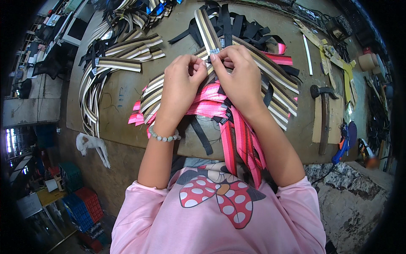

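Note:
A brown, tan and white striped webbing strap (206, 30) runs away from me, with a small pale label near its close end. My right hand (237, 76) pinches the strap there, thumb pressed beside the label. Close against it, my left hand (181, 82) has thumb and fingers pinched at the same end, where a bit of black shows; the fingertips partly cover it. Below both hands lie a fanned pile of striped straps (270, 91) and a heap of pink straps (209, 101). Some pink and red straps (243, 139) hang over the table edge toward my lap.
Black straps (241, 27) are heaped beyond my hands. More striped straps (120, 63) lie at the left, draping toward the edge. On the right are a hammer (325, 114), a white stick (308, 55) and a blue-handled tool (341, 148). A white dog (91, 146) is below the table's left edge.

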{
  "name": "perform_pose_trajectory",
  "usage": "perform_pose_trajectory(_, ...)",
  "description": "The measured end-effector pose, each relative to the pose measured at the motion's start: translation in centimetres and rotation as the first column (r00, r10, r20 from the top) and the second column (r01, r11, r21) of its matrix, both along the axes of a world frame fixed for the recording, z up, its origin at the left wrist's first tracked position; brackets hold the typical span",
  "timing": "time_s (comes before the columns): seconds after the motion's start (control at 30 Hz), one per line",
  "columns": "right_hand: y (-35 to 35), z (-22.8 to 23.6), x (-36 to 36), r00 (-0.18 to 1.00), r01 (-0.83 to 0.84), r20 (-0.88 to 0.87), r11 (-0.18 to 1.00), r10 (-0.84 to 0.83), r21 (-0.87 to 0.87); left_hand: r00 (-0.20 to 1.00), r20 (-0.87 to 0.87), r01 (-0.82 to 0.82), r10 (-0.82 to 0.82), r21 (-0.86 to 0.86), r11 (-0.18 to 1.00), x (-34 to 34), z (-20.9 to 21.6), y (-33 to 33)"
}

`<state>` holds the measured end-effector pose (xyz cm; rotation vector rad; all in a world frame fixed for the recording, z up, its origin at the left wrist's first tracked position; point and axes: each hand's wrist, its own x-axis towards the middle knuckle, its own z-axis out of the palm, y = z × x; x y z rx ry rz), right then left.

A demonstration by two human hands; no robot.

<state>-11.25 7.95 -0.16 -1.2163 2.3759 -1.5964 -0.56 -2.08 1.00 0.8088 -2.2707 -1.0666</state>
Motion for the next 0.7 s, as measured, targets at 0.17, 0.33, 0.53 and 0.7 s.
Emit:
perform_pose_trajectory(0.17,0.0,-0.1,0.4,0.989,0.031,-0.147,0.999,-0.026,0.029,1.000,0.004,0.017,-0.017,-0.060,0.998,0.1,0.0,-0.2)
perform_pose_trajectory(0.33,-0.3,-0.5,-0.1,0.975,0.025,-0.217,0.998,-0.035,-0.049,0.999,-0.007,0.051,-0.051,-0.057,0.997,0.5,-0.2,-0.4)
perform_pose_trajectory(0.53,0.4,-0.3,-1.8,0.851,0.005,0.510,0.969,0.125,-0.246,0.992,0.050,-0.119,0.119,0.010,0.993,8.1,2.0,-2.4)
perform_pose_trajectory(0.7,0.6,-0.1,-1.9,0.757,0.045,0.613,0.918,0.225,-0.393,0.538,0.667,-0.494,0.515,-0.246,0.834,18.7,6.5,-4.1)
